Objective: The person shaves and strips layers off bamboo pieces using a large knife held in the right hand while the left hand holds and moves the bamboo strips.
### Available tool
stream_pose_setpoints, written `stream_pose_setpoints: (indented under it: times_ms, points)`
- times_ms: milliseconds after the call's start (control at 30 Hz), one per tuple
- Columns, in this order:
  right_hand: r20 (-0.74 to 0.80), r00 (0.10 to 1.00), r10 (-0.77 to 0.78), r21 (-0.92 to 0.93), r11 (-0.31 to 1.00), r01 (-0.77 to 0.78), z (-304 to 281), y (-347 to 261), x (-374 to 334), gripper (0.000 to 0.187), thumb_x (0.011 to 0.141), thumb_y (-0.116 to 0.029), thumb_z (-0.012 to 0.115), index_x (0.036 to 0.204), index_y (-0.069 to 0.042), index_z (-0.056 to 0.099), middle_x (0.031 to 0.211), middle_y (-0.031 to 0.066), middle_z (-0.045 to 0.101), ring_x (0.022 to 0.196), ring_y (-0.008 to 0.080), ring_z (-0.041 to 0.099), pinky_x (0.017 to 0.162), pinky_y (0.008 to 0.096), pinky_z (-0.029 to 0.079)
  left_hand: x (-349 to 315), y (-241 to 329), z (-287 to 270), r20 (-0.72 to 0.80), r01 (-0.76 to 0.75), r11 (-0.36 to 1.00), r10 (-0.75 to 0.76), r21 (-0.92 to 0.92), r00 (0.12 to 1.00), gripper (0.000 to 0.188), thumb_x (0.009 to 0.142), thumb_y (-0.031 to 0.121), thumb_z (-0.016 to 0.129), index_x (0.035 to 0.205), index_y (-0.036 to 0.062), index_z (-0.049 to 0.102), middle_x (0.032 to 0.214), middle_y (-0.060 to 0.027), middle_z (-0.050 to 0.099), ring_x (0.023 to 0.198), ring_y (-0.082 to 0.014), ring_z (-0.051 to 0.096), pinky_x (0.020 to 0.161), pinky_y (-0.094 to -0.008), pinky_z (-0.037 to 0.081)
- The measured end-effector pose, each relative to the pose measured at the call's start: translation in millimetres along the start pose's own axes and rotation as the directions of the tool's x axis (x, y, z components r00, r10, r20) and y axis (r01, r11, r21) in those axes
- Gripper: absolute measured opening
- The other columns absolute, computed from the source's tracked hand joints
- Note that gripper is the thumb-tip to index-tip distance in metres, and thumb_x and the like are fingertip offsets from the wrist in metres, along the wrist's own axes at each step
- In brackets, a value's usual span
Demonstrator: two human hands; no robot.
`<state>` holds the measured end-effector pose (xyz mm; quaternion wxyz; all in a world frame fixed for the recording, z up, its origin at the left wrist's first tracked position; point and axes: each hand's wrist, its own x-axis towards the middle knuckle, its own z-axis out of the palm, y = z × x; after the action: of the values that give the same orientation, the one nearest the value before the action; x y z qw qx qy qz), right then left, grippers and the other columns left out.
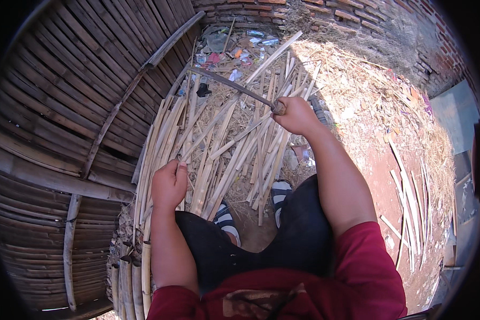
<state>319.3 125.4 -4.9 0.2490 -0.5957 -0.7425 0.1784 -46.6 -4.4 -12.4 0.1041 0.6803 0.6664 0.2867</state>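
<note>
My right hand is closed round the wooden handle of a machete. Its long dark blade points away to the upper left, over the pile. A pale split bamboo strip slants up to the right from my left hand, whose fingers and thumb are closed at its near end. The blade crosses above the strip's far part; whether they touch I cannot tell. Below lies a loose heap of bamboo strips, many crossing one another, in front of my sandalled feet.
A bamboo slat wall stands close on the left, with upright bamboo poles near its base. Brick walling closes the far side. Scattered litter lies beyond the heap, dry straw to its right. More strips rest on the right.
</note>
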Motion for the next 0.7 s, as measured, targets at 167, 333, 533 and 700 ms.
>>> stream_pose_setpoints:
  times_ms: [167,333,533,700]
  points:
    - [0.016,0.971,-0.238,-0.142,0.961,0.238,13.1,-39.3,-8.9,0.026,0.082,-0.025,0.075,0.099,-0.006,0.072,0.084,0.0205,0.072,0.082,0.0401,0.071,0.074,0.0481,0.054,0.5,10.1,2.4,-0.007,0.002,0.998,-0.003,-0.058,1.000,0.034,0.101,0.030,0.059,0.086,-0.0004,0.063,0.074,-0.0241,0.063,0.072,-0.0457,0.063,0.063,-0.0495,0.047]
    - [0.023,0.983,0.184,0.168,0.968,-0.186,2.3,32.9,18.1,0.028,0.079,-0.025,0.075,0.098,-0.005,0.073,0.095,0.0220,0.074,0.090,0.0406,0.071,0.083,0.0477,0.057,2.3,19.7,-3.7,-0.025,-0.060,0.998,0.060,0.010,0.998,0.034,0.101,0.030,0.059,0.087,-0.0004,0.064,0.074,-0.0240,0.063,0.073,-0.0459,0.063,0.063,-0.0493,0.047]
    - [0.025,0.998,0.065,0.013,0.998,-0.065,1.8,5.7,2.5,0.036,0.081,-0.027,0.075,0.109,-0.005,0.074,0.096,0.0226,0.074,0.095,0.0407,0.071,0.086,0.0485,0.056,2.2,-1.5,-0.9,0.031,0.037,0.999,-0.037,0.010,0.999,0.035,0.100,0.030,0.060,0.083,-0.0007,0.062,0.071,-0.0243,0.061,0.068,-0.0461,0.060,0.061,-0.0498,0.045]
    - [0.040,0.989,-0.141,-0.189,0.971,0.146,-0.4,-34.9,-8.7,0.020,0.078,-0.020,0.070,0.094,-0.007,0.069,0.085,0.0203,0.071,0.090,0.0419,0.070,0.081,0.0523,0.055,0.7,8.1,2.8,0.034,0.011,0.997,-0.008,-0.074,0.999,0.036,0.099,0.029,0.061,0.080,-0.0011,0.059,0.070,-0.0249,0.059,0.067,-0.0462,0.059,0.060,-0.0501,0.044]
